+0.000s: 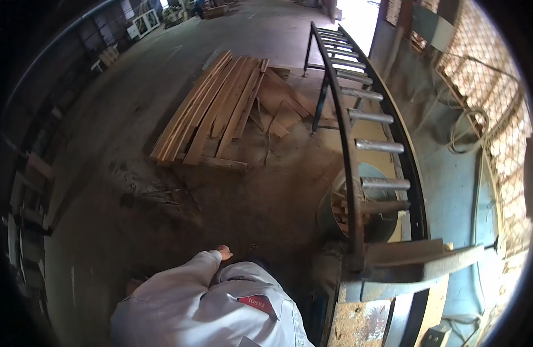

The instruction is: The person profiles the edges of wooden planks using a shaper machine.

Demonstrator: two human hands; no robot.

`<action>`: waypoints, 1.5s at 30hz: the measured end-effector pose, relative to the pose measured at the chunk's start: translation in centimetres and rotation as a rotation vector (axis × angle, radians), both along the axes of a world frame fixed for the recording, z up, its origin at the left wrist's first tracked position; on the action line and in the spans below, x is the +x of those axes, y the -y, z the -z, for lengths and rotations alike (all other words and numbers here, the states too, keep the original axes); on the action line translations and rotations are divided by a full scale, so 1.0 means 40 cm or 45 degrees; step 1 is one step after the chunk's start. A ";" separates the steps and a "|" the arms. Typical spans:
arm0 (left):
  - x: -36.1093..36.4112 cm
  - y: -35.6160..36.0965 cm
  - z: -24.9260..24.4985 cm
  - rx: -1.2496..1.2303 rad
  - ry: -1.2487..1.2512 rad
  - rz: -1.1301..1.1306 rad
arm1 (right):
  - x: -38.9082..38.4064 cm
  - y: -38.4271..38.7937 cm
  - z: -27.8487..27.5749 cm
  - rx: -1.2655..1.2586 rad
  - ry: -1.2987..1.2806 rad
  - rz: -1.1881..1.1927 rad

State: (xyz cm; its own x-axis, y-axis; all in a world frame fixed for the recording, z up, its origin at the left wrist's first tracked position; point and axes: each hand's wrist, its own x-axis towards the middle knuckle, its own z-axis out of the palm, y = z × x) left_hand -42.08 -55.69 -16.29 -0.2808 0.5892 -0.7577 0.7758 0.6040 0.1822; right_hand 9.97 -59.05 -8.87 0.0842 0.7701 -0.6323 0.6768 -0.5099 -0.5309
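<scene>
My left hand (224,253) hangs low in front of my body, below the end of a light grey sleeve (185,274). Its fingers look curled in, and no object shows in or around them. Bare concrete floor lies beneath it, and it touches nothing that I can see. My right hand is out of view. The front of my shirt (260,327), with a red label, fills the bottom of the head view.
Long wooden boards (220,107) lie piled on the floor ahead, with flat brown sheets (281,95) beside them. A roller conveyor (383,147) runs along the right, above a round bin (330,217) of wood scraps. A machine (359,324) stands close at lower right.
</scene>
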 end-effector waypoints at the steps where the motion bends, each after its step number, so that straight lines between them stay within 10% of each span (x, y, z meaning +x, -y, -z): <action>1: -0.026 0.009 0.004 0.018 -0.010 -0.066 | -0.026 -0.012 0.017 0.001 0.039 -0.020; 12: -0.341 0.065 0.024 0.218 0.334 -0.833 | -0.260 -0.233 0.239 0.001 0.284 -0.485; 17: -0.505 0.094 0.023 0.260 0.389 -1.154 | -0.404 -0.423 0.343 0.562 0.485 -1.186; 18: -0.526 0.093 0.029 0.305 0.402 -1.257 | -0.489 -0.495 0.259 0.176 0.137 -0.501; 20: -0.550 0.093 0.041 0.385 0.424 -1.426 | -0.656 -0.590 0.104 0.147 -0.276 -0.379; 23: -0.566 0.113 0.113 0.540 0.458 -1.505 | -0.757 -0.720 0.131 0.221 -0.184 -0.749; 24: -0.565 0.125 0.143 0.595 0.469 -1.506 | -0.850 -0.758 0.056 -0.129 -0.119 -0.356; 28: -0.565 0.190 0.210 0.438 0.255 -1.486 | -0.916 -0.928 0.303 -0.178 0.027 -0.671; 34: -0.638 0.163 0.016 0.049 0.351 -1.703 | -1.226 -1.148 0.494 -0.487 -0.076 -0.700; 39: -0.840 0.060 -0.039 0.234 0.025 -1.357 | -1.589 -1.333 0.510 0.339 -0.103 -1.363; 42: -1.012 -0.008 -0.008 0.440 0.379 -1.906 | -1.802 -1.437 0.450 0.095 -0.014 -1.283; 45: -1.178 -0.203 -0.128 0.752 0.390 -2.119 | -1.900 -1.555 0.698 0.136 -0.058 -1.380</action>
